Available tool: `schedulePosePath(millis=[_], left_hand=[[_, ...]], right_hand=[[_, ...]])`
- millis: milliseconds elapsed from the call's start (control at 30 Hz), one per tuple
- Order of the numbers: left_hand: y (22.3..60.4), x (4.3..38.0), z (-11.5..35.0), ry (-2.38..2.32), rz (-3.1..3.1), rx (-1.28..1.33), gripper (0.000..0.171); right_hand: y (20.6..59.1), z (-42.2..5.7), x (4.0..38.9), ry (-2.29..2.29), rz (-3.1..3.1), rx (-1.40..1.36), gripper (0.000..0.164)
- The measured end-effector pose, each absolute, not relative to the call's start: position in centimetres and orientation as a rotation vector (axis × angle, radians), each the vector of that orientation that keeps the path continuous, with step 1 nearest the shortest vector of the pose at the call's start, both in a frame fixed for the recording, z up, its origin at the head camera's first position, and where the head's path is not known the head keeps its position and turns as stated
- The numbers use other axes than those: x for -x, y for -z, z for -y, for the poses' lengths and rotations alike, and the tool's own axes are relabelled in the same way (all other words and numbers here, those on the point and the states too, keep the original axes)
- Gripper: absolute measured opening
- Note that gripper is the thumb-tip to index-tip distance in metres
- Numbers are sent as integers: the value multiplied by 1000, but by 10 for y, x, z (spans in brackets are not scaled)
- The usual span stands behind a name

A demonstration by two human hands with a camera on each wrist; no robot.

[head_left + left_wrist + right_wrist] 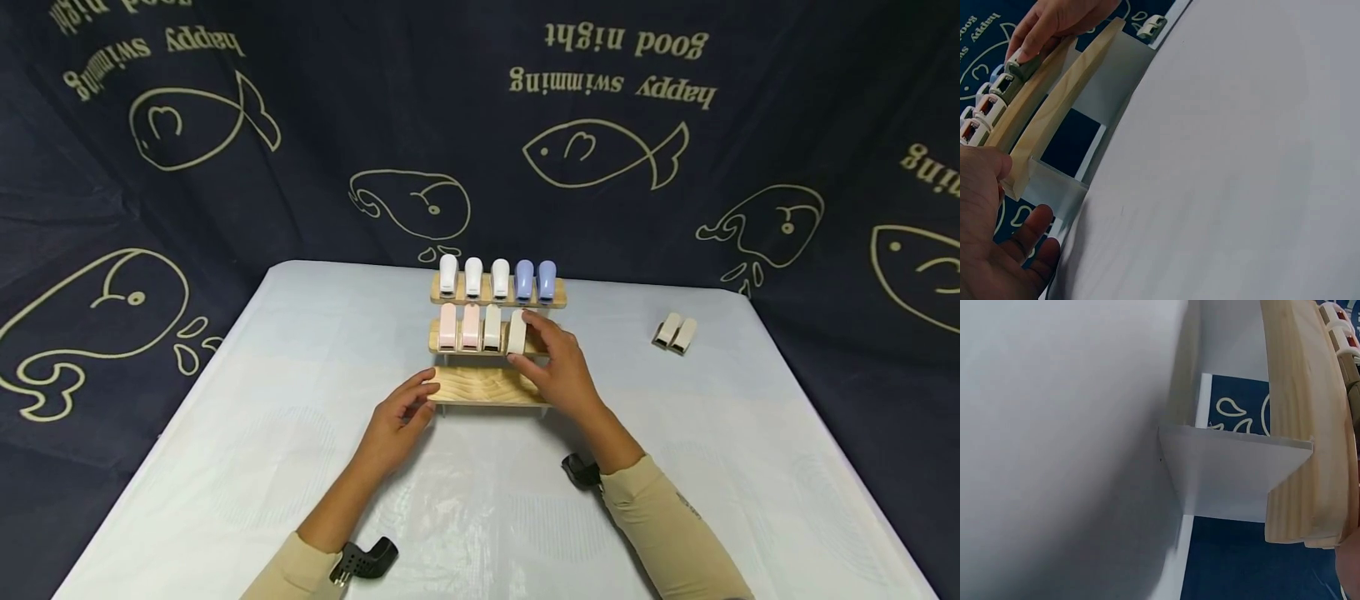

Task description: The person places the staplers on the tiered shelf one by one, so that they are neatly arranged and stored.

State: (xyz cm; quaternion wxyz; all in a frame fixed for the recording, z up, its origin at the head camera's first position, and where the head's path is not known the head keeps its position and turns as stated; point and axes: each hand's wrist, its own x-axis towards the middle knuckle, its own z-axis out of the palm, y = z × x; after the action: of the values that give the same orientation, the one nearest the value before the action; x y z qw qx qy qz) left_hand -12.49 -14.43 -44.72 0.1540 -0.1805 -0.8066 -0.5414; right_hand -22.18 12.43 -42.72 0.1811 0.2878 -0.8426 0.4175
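Observation:
A three-tier wooden rack (487, 387) stands in the middle of the table. My right hand (562, 371) pinches a small off-white stapler (517, 332) at the right of the middle tier's row, thumb at its near end and fingers at its far end. In the left wrist view, that hand (1063, 22) appears above the rack. Beside the held piece stand another off-white stapler (492, 327) and two pink ones (459, 327). My left hand (397, 425) touches the left end of the bottom tier with loosely bent fingers.
On the top tier stand three white staplers (473, 277) and two blue ones (536, 282). Two more off-white staplers (675, 332) lie at the table's right. Clear side panels (1235, 469) support the rack. A dark printed cloth (480, 100) hangs behind the white-covered table (262, 467).

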Motion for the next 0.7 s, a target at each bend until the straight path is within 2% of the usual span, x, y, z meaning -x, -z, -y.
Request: schedulePosePath(millis=[700], left_hand=[[445, 124, 144, 1558, 2316, 522, 26]], right_hand=[[426, -117, 218, -1144, 2375, -702, 53]])
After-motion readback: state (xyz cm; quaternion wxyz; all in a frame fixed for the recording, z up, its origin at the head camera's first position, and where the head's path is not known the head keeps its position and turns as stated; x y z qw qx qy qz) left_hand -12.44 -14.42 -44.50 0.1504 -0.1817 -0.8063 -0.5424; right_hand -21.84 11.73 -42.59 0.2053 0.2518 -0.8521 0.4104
